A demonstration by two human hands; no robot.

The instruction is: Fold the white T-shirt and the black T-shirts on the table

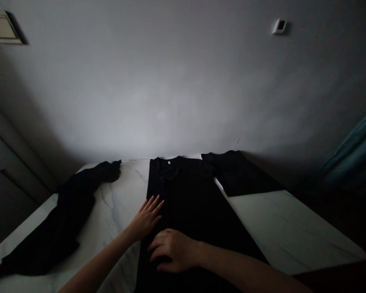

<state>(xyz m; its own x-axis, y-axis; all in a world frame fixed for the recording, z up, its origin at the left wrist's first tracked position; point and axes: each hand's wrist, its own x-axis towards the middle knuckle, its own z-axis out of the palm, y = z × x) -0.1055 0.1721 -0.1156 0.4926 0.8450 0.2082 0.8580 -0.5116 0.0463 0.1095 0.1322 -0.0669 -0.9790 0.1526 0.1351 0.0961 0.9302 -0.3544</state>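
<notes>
A long black garment (pixel 195 203) lies spread over the middle of the marble-patterned table (pixel 280 228), a small white label near its far end. My left hand (pixel 146 217) rests on its left edge, fingers spread and holding nothing. Just nearer and to the right, my right hand (pixel 173 249) is over the same cloth with its fingers bent and apart; nothing shows between them. The dark cloth gives little detail under both palms.
Another black garment (pixel 64 219) lies crumpled along the table's left side. More black cloth (pixel 244 173) extends at the back right. Behind the table stands a grey wall (pixel 177 81); teal fabric (pixel 354 150) hangs at the right.
</notes>
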